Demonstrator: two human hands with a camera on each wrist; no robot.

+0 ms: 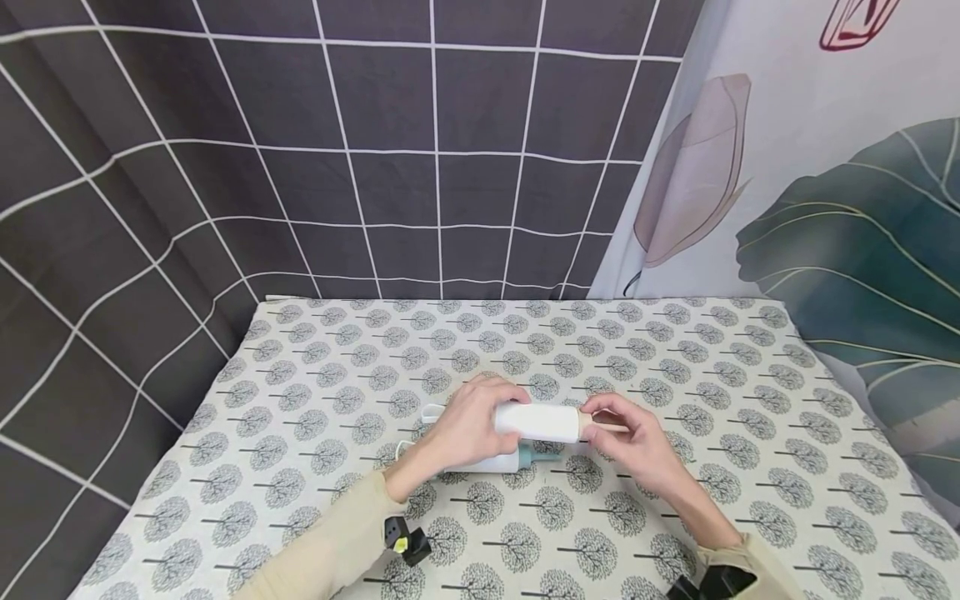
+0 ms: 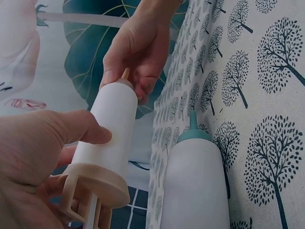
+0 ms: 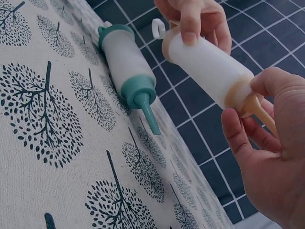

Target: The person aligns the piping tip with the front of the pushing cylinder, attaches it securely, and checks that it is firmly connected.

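Observation:
A white icing syringe (image 1: 546,422) with a peach nozzle cap (image 3: 235,94) and a peach collar (image 2: 100,179) is held up sideways between both hands. My left hand (image 1: 474,423) grips its barrel near the collar, the thumb lying along the white side. At the other end, my right hand (image 1: 633,435) pinches the nozzle cap between thumb and fingers, and the thin nozzle (image 3: 265,117) points into that palm. A second syringe (image 3: 126,58), with a green cap (image 2: 194,133) and green collar, lies on the table just nearer to me, partly covered by my left hand in the head view.
A cream cloth (image 1: 555,550) printed with dark trees covers the table. Behind it hangs a dark curtain (image 1: 382,100) with white grid lines, and a pale leaf-patterned curtain (image 1: 765,150) hangs at the right. Dark wrist cameras (image 1: 406,542) are strapped over the sleeves.

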